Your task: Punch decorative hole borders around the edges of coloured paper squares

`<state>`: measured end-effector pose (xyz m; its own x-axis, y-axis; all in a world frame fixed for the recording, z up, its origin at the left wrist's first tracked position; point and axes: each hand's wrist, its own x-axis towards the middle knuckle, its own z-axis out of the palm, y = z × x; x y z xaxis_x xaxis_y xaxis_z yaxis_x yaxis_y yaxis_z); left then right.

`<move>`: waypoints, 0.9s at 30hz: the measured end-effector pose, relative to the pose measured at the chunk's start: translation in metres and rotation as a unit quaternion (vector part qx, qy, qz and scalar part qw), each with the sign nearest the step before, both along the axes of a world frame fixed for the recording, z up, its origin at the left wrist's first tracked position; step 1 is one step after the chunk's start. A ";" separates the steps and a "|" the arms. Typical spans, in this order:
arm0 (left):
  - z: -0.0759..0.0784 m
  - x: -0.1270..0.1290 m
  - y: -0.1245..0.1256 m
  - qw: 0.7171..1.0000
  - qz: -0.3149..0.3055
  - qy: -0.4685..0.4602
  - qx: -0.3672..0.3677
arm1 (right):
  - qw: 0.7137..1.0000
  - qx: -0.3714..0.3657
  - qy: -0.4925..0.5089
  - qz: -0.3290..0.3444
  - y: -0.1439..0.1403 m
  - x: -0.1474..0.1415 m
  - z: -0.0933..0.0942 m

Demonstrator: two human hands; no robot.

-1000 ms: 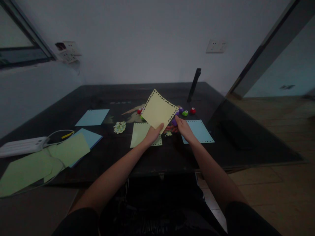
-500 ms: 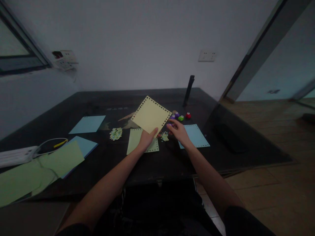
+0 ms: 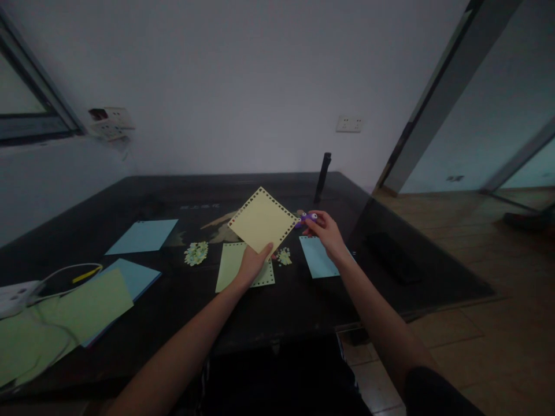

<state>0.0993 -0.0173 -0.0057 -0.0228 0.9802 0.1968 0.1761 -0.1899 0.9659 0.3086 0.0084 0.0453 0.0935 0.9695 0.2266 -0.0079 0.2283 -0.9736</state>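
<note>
My left hand [image 3: 252, 263] pinches the lower corner of a pale yellow paper sheet [image 3: 262, 222], with the thumb on top. The sheet is tilted cornerwise above the desk, and small punched holes run along its edges. At its right corner, my right hand [image 3: 326, 234] has its fingers closed around a small purple paper punch [image 3: 311, 217] with eye-like white spots; the fingers partly cover it. Below the raised sheet lies another punched yellow sheet [image 3: 229, 263]. A small heap of paper cutouts [image 3: 284, 256] is beside it. Under my right wrist rests a punched light-blue sheet [image 3: 318, 260].
A larger heap of cutouts [image 3: 196, 253] and a blue sheet [image 3: 143, 236] lie to the left. Stacked green paper [image 3: 104, 303] sits near a white power strip [image 3: 17, 297] with cables. A black upright object [image 3: 322, 176] stands at the back right.
My right hand has moved right and slightly away from me, over the small punches, now covering the green and red ones. My left hand still holds the sheet at a similar tilt. The view has shifted.
</note>
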 end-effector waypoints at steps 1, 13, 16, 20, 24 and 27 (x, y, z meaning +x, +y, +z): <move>0.002 0.001 -0.001 1.000 0.000 -0.003 -0.005 | 1.000 0.003 -0.010 -0.012 0.007 0.008 0.003; 0.003 -0.001 -0.003 1.000 -0.015 0.007 -0.012 | 0.861 -0.020 -0.463 -0.208 0.122 0.070 -0.025; 0.003 -0.001 -0.005 0.999 -0.027 0.009 -0.016 | 0.850 -0.037 -0.486 -0.198 0.127 0.071 -0.039; 0.004 0.001 -0.006 0.999 -0.040 0.003 -0.021 | 0.840 -0.048 -0.513 -0.171 0.126 0.076 -0.050; 0.002 0.003 -0.005 0.998 -0.048 0.001 -0.028 | 0.827 -0.047 -0.541 -0.145 0.121 0.079 -0.055; 0.000 0.003 -0.005 0.998 -0.060 0.011 -0.030 | 0.821 -0.045 -0.553 -0.137 0.114 0.079 -0.057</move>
<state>0.1019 -0.0224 -0.0057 0.0995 0.9855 0.1377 0.1769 -0.1537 0.9722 0.3873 0.1220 -0.0115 0.0974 0.9638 0.2481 0.9314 -0.0004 -0.3639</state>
